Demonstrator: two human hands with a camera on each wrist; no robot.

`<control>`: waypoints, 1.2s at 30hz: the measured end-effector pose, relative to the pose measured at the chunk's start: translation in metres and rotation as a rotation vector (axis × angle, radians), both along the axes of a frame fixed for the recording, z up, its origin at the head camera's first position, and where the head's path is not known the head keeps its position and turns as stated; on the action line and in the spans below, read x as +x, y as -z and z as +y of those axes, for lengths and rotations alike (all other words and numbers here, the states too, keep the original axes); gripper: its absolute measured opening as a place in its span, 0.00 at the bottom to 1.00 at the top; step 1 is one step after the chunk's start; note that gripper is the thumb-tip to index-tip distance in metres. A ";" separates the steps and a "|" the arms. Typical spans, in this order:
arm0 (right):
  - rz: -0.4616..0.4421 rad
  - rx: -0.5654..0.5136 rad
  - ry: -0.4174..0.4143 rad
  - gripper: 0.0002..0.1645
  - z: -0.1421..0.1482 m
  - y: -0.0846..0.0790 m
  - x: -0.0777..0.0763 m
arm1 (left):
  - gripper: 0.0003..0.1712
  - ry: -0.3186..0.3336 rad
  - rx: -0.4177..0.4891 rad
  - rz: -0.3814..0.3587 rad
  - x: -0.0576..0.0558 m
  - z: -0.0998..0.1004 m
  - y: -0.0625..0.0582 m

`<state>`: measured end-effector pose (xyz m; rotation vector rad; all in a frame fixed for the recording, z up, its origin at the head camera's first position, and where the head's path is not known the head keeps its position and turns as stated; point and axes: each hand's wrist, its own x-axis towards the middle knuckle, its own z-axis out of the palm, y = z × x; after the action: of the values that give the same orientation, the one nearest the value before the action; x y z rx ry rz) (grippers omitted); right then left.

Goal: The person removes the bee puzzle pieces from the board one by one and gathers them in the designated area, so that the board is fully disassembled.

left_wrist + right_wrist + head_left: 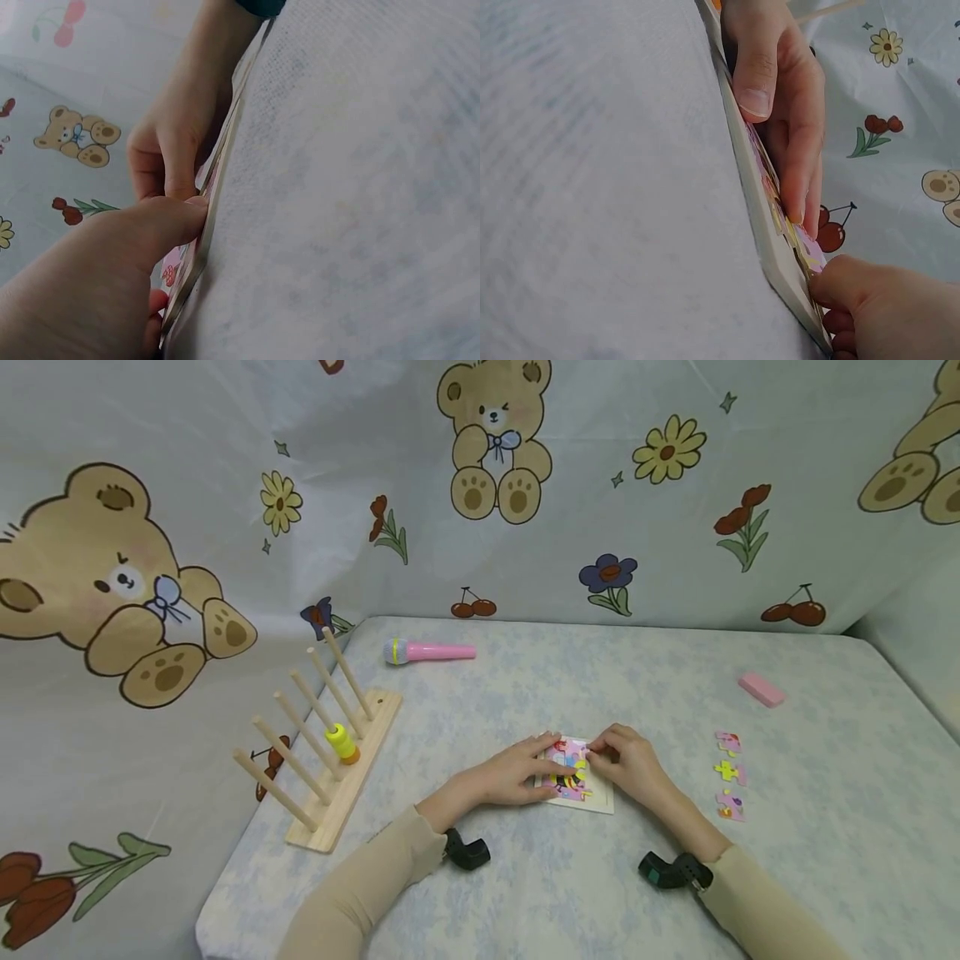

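A jigsaw puzzle board (602, 795) with a pale frame lies on the table between both hands, its left part filled with pink and yellow pieces that form a bee picture (567, 782). Across those pieces my left hand (513, 772) rests with fairly straight fingers. Its thumb (184, 215) lies at the board's near edge in the left wrist view. My right hand (628, 763) pinches a puzzle piece (588, 750) between thumb and curled fingers, down at the right side of the picture. The fingers hide most of that piece.
Several loose puzzle pieces, such as a yellow and pink one (727, 770), lie in a column at the right. Beyond them is a pink block (761, 690). A pink toy microphone (441, 652) lies at the back. At left stands a wooden peg rack (330, 814) with yellow rings (342, 742).
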<state>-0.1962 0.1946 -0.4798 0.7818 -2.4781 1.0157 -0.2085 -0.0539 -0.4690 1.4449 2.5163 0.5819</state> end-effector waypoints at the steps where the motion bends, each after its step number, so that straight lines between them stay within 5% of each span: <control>1: -0.006 0.002 0.004 0.05 0.000 -0.001 0.000 | 0.25 -0.001 -0.003 -0.002 0.000 0.000 0.000; 9: -0.050 0.003 0.023 0.04 -0.001 0.000 0.001 | 0.25 0.005 -0.007 -0.008 0.000 0.000 0.000; 36: 0.052 0.018 0.025 0.05 0.000 0.002 0.000 | 0.26 0.016 -0.016 0.012 0.001 0.000 -0.002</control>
<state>-0.1962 0.1950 -0.4815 0.7703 -2.4500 0.9539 -0.2077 -0.0541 -0.4668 1.4662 2.5104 0.5511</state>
